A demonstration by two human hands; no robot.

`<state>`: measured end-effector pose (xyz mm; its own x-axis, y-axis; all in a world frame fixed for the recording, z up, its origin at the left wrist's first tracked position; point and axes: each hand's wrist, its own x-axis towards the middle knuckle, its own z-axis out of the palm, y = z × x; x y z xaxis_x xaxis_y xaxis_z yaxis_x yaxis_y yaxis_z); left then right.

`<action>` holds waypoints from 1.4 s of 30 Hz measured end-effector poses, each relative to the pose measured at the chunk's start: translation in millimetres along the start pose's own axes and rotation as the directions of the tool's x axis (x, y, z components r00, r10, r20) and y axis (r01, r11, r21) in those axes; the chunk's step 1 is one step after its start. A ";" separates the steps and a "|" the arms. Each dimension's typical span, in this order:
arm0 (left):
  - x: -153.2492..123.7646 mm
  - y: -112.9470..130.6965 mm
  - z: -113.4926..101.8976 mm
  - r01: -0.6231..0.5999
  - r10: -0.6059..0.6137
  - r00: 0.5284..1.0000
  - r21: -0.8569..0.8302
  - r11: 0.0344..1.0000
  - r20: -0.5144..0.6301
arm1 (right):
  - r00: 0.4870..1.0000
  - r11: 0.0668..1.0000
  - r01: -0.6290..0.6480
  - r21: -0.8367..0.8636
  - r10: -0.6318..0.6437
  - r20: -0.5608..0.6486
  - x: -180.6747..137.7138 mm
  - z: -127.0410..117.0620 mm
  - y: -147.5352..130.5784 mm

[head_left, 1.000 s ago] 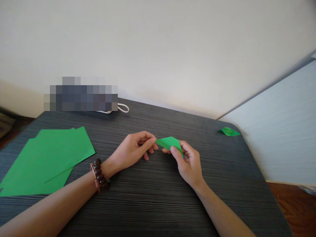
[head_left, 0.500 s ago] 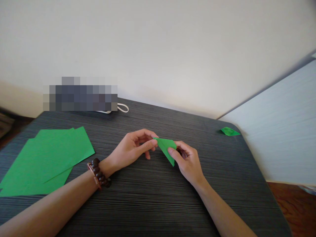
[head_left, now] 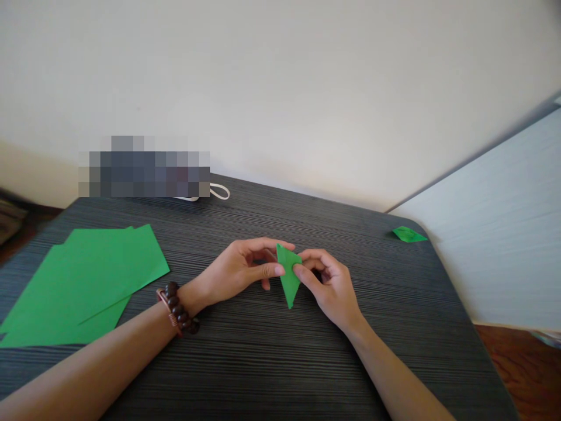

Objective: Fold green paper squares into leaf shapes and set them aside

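Folded green paper (head_left: 289, 283) has swung since prev. frame, sharp tip now twd person. Long axis runs roughly near-far over dark table (head_left: 263, 362), btwn L hand (head_left: 236, 270) & R hand (head_left: 331, 287), both pinching it, equally near.

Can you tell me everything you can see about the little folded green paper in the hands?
The folded green paper is small, bright green and kite-like, with straight edges and a long point aimed toward the person. It looks like thin, plain paper, folded; how many layers it has can't be told. It is held in front of the person, over the dark table, pinched between the left hand and the right hand. Both thumbs rest on its near face, and fingers partly hide behind it.
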<state>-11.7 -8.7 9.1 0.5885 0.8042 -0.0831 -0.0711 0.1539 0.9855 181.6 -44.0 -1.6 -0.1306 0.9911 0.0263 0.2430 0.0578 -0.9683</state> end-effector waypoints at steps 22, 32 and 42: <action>-0.2 -0.3 0.4 0.018 0.003 0.991 0.155 0.988 -0.133 | 0.973 0.951 0.209 -0.228 -0.180 0.142 -2.4 3.5 -9.0; -0.4 -3.1 -0.3 0.034 -0.014 0.991 0.150 0.988 -0.135 | 0.974 0.953 0.199 -0.229 -0.166 0.157 -3.8 2.3 -8.0; -1.4 -1.6 -0.3 0.032 0.006 0.983 0.205 0.978 -0.182 | 0.982 0.958 0.169 -0.230 -0.145 0.118 -5.9 2.4 -8.6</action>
<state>-12.6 -9.9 7.6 0.4316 0.8961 -0.1032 0.1146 0.0590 0.9917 178.1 -50.6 6.0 -0.2772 0.9510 0.1371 0.4316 0.2508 -0.8665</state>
